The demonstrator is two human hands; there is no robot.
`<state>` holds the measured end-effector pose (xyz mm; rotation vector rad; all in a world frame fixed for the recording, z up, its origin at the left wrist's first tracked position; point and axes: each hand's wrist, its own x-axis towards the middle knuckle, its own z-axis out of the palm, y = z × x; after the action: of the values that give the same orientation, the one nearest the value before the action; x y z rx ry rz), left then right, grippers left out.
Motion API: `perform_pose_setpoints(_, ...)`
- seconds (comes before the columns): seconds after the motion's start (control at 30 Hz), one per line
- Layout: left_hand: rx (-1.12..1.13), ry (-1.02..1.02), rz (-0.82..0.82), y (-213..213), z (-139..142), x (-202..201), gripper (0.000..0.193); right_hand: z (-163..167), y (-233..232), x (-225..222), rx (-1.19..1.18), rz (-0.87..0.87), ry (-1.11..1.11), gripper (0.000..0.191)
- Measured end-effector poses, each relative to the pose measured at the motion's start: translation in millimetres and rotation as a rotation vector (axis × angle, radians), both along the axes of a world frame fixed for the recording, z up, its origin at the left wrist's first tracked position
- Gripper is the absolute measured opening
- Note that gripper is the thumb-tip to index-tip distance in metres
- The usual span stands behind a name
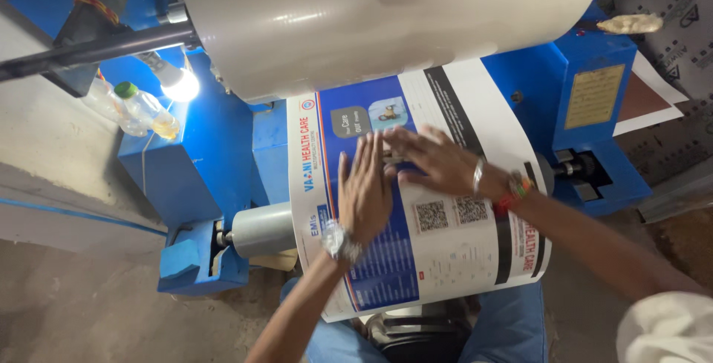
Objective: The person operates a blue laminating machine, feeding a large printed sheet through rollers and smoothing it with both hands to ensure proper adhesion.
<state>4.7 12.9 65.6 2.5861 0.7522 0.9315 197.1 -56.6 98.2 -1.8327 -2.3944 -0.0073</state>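
Note:
A printed blue-and-white sheet (445, 252) lies curved over a grey roller (261, 231) of a blue machine. My left hand (365, 188) presses flat on the sheet's blue area, fingers spread, a watch at the wrist. My right hand (431, 159) lies flat just to its right, fingers pointing left and touching a small dark object under the fingertips. Bracelets circle that wrist. Above them hangs a large white film roll (371, 14).
The blue machine frame (579, 110) flanks the rollers on both sides. A lit bulb (178, 82) and two plastic bottles (141, 107) sit at the left. A black bar (89, 47) crosses the upper left. My blue-trousered knees (512, 326) are below, over a concrete floor.

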Motion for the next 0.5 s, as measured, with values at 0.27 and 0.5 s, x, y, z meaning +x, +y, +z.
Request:
perform_pose_setpoints(0.27, -0.084, 0.355, 0.215, 122, -8, 59, 0.054, -13, 85, 64, -0.301, -0.281, -0.053, 0.080)
perform_pose_setpoints(0.5, -0.261, 0.394, 0.402, 168, -14, 21, 0.057, -22, 47, 152, -0.067, -0.505, 0.107, 0.072)
